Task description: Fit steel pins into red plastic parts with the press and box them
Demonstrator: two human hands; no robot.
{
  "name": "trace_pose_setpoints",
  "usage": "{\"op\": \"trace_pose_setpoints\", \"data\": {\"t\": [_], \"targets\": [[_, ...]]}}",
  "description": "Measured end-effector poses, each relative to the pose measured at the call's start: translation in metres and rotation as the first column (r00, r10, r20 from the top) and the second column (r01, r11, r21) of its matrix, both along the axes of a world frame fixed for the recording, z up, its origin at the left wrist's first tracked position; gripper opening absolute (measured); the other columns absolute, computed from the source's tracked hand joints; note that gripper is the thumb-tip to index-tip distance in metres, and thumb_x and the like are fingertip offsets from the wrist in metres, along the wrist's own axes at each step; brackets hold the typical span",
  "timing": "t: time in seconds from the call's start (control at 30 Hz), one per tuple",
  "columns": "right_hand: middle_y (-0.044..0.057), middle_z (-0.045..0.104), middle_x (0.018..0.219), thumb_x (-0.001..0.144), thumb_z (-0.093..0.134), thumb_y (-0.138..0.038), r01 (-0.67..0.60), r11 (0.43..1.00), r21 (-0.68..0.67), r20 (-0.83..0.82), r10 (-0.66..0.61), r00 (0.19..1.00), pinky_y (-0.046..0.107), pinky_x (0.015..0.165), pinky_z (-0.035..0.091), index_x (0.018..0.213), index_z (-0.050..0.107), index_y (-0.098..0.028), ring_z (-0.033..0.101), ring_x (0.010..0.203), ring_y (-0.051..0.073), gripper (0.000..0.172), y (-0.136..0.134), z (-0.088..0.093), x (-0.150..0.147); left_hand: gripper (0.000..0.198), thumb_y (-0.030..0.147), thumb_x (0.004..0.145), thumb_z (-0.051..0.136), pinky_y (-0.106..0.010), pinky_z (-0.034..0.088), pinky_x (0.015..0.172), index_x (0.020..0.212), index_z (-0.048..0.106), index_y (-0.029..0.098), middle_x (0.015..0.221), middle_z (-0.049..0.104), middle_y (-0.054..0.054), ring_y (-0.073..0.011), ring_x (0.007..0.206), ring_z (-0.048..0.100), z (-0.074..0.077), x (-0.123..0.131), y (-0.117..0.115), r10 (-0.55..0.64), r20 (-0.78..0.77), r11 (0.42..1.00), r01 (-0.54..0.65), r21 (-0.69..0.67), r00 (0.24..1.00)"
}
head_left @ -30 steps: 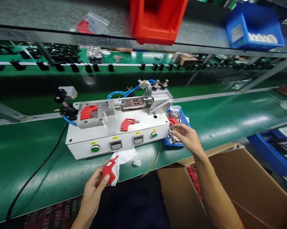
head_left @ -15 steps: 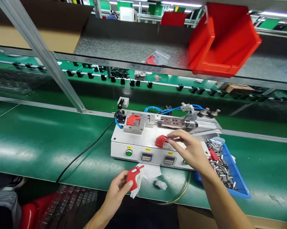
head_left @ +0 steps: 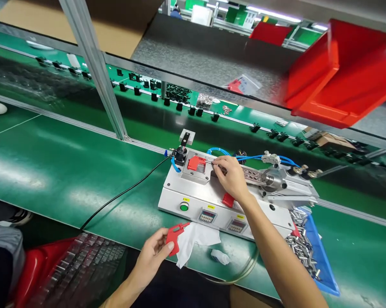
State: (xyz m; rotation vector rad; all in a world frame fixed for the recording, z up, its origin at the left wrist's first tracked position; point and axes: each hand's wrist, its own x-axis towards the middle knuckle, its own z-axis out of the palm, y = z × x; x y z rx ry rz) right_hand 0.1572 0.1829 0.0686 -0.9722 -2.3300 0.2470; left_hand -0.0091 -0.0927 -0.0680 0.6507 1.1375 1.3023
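Observation:
My left hand [head_left: 157, 250] is closed on a red plastic part shaped like a small pistol [head_left: 173, 239], with a thin pin pointing up and right. It is held in front of the bench machine [head_left: 180, 188]. Another red pistol-shaped part [head_left: 196, 162] sits in the metal fixture [head_left: 194, 176] on the machine's left. My right hand [head_left: 230, 175] is just right of that fixture, thumb and fingers pinched at the metal rod area; its fingers hide what they grip. Below that wrist, a third red part [head_left: 228, 199] rests on the machine top, partly covered.
A blue tray [head_left: 324, 261] of metal tubes stands right of the machine. White tissue [head_left: 196, 235] and a crumpled piece [head_left: 220, 256] lie in front. A black cable [head_left: 125, 192] crosses the green bench. Overhead, a red bin [head_left: 334, 111] sits on the shelf.
My right hand has left the loose red part on the machine top and moved left and up beside the fixture. My left hand keeps its red part. The view has turned left.

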Motion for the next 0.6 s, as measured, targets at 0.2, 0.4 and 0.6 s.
{"op": "trace_pose_setpoints", "data": {"t": [0.2, 0.4, 0.6], "targets": [[0.013, 0.068, 0.123, 0.098, 0.055, -0.023, -0.016, 0.998, 0.059, 0.107, 0.010, 0.994, 0.052, 0.101, 0.050, 0.107, 0.077, -0.022, 0.059, 0.116, 0.033, 0.024, -0.005, 0.008, -0.022, 0.044, 0.055, 0.091, 0.075, -0.029, 0.053, 0.082, 0.112, 0.074, 0.017, 0.103, 0.075, -0.008, -0.0220, 0.091, 0.066, 0.003, -0.001, 0.006, -0.042, -0.022, 0.999, 0.043, 0.027, 0.999], [0.015, 0.067, 0.117, 0.091, 0.057, -0.011, -0.025, 1.000, 0.015, 0.293, 0.019, 0.956, 0.048, 0.091, 0.052, 0.100, 0.076, -0.018, 0.057, 0.110, 0.033, 0.023, -0.001, 0.017, -0.052, 0.045, 0.056, 0.091, 0.074, -0.029, 0.055, 0.084, 0.116, 0.074, 0.018, 0.101, 0.075, -0.007, -0.0225, 0.091, 0.067, 0.003, -0.002, -0.002, 0.024, -0.062, 1.000, -0.024, 0.008, 0.998], [0.012, 0.064, 0.111, 0.088, 0.058, -0.008, 0.009, 1.000, -0.003, 0.230, -0.008, 0.973, 0.042, 0.090, 0.050, 0.091, 0.067, -0.018, 0.058, 0.103, 0.028, 0.014, 0.002, 0.027, -0.051, 0.048, 0.055, 0.089, 0.077, -0.032, 0.057, 0.086, 0.118, 0.075, 0.017, 0.115, 0.076, -0.012, -0.0251, 0.096, 0.070, 0.005, 0.002, -0.006, 0.011, -0.055, 1.000, -0.012, -0.013, 0.998]]}}
